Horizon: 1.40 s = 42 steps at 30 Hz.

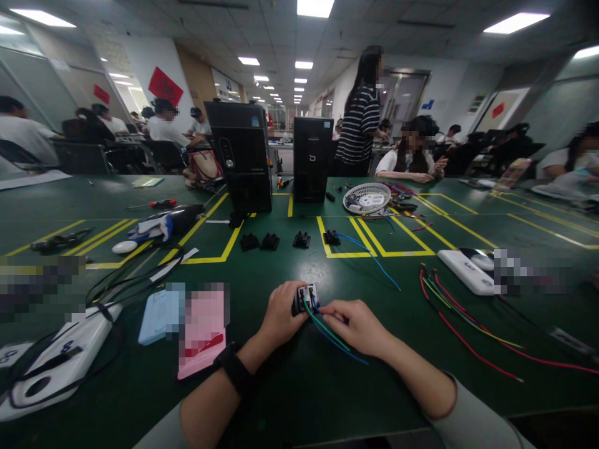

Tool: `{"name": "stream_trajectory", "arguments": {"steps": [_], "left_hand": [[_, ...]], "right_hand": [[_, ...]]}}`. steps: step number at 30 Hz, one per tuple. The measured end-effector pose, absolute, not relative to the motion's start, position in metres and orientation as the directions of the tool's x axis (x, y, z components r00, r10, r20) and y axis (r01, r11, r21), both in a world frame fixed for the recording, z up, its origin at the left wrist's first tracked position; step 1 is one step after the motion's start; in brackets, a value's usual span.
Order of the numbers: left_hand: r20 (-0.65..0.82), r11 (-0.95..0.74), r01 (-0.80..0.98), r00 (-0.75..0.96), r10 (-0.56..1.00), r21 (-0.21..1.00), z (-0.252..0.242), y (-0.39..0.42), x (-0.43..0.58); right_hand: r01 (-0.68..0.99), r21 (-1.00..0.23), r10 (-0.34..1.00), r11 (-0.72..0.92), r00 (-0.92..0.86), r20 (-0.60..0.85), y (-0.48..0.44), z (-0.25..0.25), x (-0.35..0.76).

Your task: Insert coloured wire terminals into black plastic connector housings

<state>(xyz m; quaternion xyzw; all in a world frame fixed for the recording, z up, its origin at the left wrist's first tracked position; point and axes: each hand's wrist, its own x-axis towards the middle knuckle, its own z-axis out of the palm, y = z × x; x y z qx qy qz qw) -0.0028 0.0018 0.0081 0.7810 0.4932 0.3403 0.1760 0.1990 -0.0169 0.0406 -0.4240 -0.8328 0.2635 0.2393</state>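
Note:
My left hand (279,312) grips a small black connector block (306,298) just above the green table (299,386). My right hand (356,324) pinches green and blue wires (333,335) that run from the block's face and trail toward me. A black band sits on my left wrist. Several more black connector blocks (259,241) lie farther back on the table, one with blue wires (374,259) attached.
Red, green and yellow loose wires (461,324) lie to the right beside a white device (468,269). A light blue case (159,315) and black cables are to the left. Two black computer towers (243,156) and a white basket (366,198) stand at the back; people sit beyond.

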Motion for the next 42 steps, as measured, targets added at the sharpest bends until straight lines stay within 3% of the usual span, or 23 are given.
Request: {"name": "stream_trajectory", "arguments": {"steps": [5,13,19,23,30,38,42], "left_hand": [[0.335,-0.437,0.662,0.285,0.898,0.609,0.0085,0.0015,-0.0024],[0.327,-0.430,0.652,0.282,0.902,0.624,0.0110,0.0010,-0.0022],[0.327,-0.422,0.641,0.270,0.906,0.641,0.0100,0.0014,-0.0024],[0.330,-0.425,0.645,0.270,0.904,0.635,0.0106,0.0010,-0.0028],[0.328,-0.422,0.669,0.272,0.905,0.612,0.0104,0.0007,-0.0024],[0.330,-0.424,0.684,0.274,0.903,0.594,0.0112,-0.0005,-0.0001],[0.342,-0.431,0.681,0.272,0.899,0.592,0.0094,0.0008,-0.0009]], "right_hand": [[0.521,-0.748,0.864,0.410,-0.484,0.137,-0.0165,0.0397,0.1962],[0.630,-0.576,0.854,0.520,-0.379,0.356,-0.0138,0.0434,0.2026],[0.749,-0.480,0.885,0.456,-0.324,0.334,-0.0139,0.0471,0.2051],[0.763,-0.423,0.869,0.489,-0.384,0.311,-0.0138,0.0445,0.2058],[0.633,-0.457,0.780,0.625,-0.538,0.321,-0.0154,0.0382,0.2001],[0.647,-0.474,0.797,0.597,-0.412,0.442,-0.0165,0.0384,0.1981],[0.723,-0.457,0.841,0.518,-0.331,0.428,-0.0120,0.0396,0.2035]]}}
